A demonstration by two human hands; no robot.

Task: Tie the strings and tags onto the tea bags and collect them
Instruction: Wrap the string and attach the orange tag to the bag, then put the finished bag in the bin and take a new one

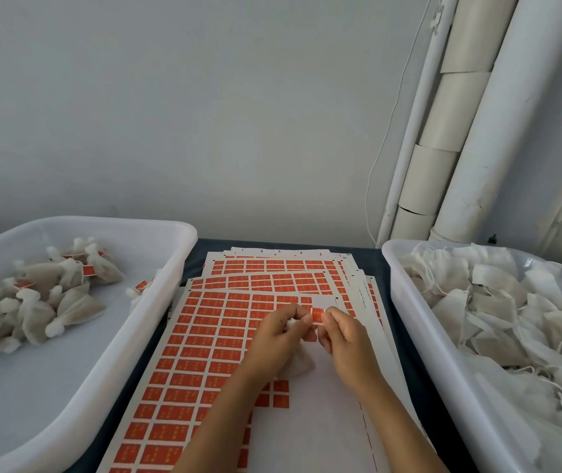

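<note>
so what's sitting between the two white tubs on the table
In the head view, stacked sheets of orange tags cover the table between the left tub and right tub. Above them both hands hold a tea bag and one orange tag.

Likely a small packing workshop: 2 bulk bins [170, 268], label sheets [204, 336].
</note>
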